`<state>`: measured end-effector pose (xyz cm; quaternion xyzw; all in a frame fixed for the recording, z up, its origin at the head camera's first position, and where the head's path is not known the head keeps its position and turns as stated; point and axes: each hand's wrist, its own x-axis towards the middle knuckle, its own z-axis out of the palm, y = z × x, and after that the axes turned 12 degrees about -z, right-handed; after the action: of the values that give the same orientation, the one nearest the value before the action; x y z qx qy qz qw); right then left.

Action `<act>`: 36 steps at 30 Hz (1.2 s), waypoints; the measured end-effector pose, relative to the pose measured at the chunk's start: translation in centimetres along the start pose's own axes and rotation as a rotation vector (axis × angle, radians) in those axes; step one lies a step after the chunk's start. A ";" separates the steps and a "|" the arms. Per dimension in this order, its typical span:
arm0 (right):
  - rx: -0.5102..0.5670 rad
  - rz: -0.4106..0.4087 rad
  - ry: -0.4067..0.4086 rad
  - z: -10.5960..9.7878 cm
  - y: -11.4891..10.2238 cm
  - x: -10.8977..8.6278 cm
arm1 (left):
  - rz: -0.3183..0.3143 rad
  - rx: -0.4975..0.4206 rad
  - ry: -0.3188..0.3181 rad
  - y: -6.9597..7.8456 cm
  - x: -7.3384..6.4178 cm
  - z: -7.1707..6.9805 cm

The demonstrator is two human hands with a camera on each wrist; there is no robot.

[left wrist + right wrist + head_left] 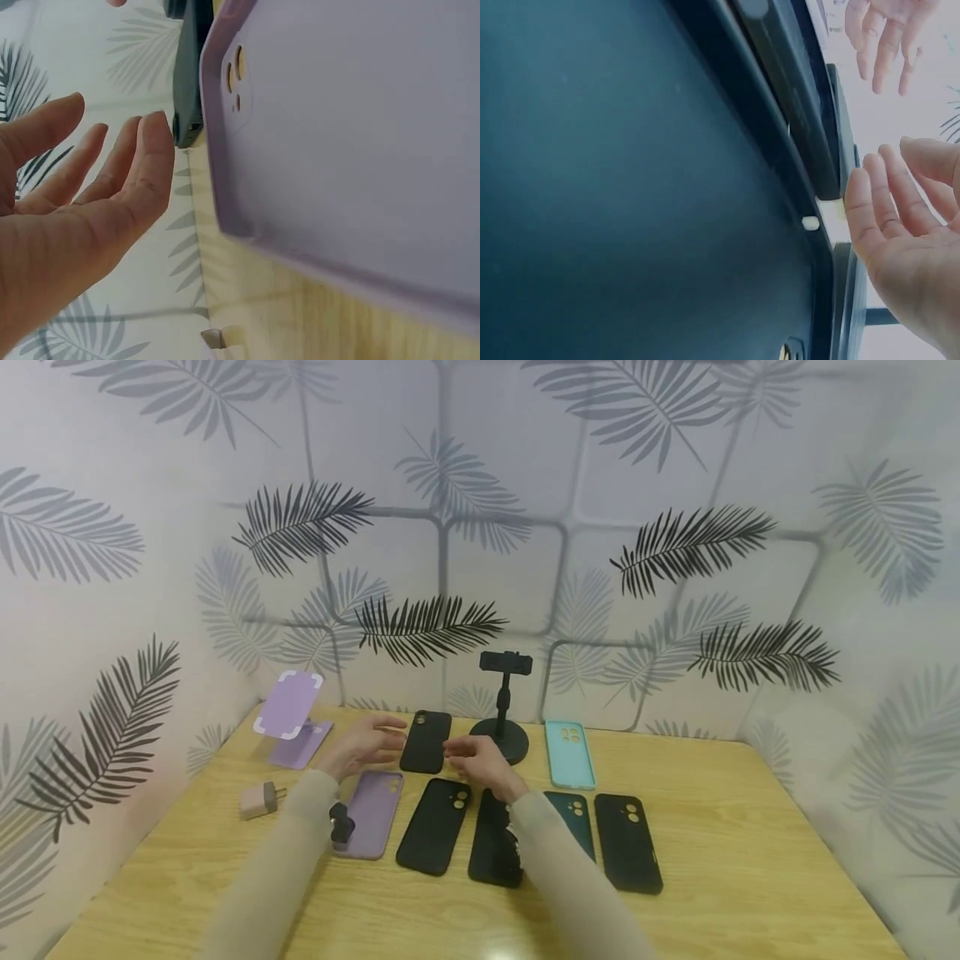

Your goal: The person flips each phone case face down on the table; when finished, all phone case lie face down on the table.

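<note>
My left hand (366,747) hovers with bent, loose fingers beside the left edge of a black phone case (426,743) at the back. On that case's other side is my right hand (483,763), its fingers relaxed and facing the left hand. Nothing is held in either hand; whether fingertips touch the case I cannot tell. Beneath the left wrist lies a purple phone case (372,818), which fills much of the left wrist view. A black case (495,843) lies partly hidden under the right forearm. Between these two is another black case (435,825).
A black phone stand (504,727) rises behind the right hand. Rightward lie a light blue case (572,764), a dark green case (573,818) partly covered by the sleeve, and a black case (628,843). A purple folding stand (296,718) and a charger plug (259,800) are at left.
</note>
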<state>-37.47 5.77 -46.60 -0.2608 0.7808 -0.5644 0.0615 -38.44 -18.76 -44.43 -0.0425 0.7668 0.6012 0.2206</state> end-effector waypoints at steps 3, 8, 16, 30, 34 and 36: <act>0.035 -0.016 -0.024 0.4 -0.5 -0.2 | 0.017 0.021 -0.036 0.0 -0.8 -0.3; 0.085 -0.011 -0.119 1.8 -1.5 -0.5 | 0.060 0.059 -0.090 -0.7 -2.2 -1.0; 0.119 0.013 -0.242 4.0 -2.4 -1.3 | 0.089 0.121 -0.084 -2.0 -4.1 -2.4; 0.120 0.078 -0.301 6.3 -4.0 -2.9 | 0.051 0.195 -0.032 -4.5 -7.3 -4.0; 0.079 0.095 -0.313 6.5 -4.4 -3.0 | -0.006 0.189 -0.011 -4.9 -8.0 -4.1; 0.059 0.095 -0.321 6.6 -4.5 -3.0 | -0.043 0.170 -0.002 -5.1 -8.2 -4.0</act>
<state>-30.85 0.59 -45.44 -0.3085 0.7555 -0.5347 0.2194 -30.50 -25.60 -45.11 -0.0393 0.8137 0.5292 0.2372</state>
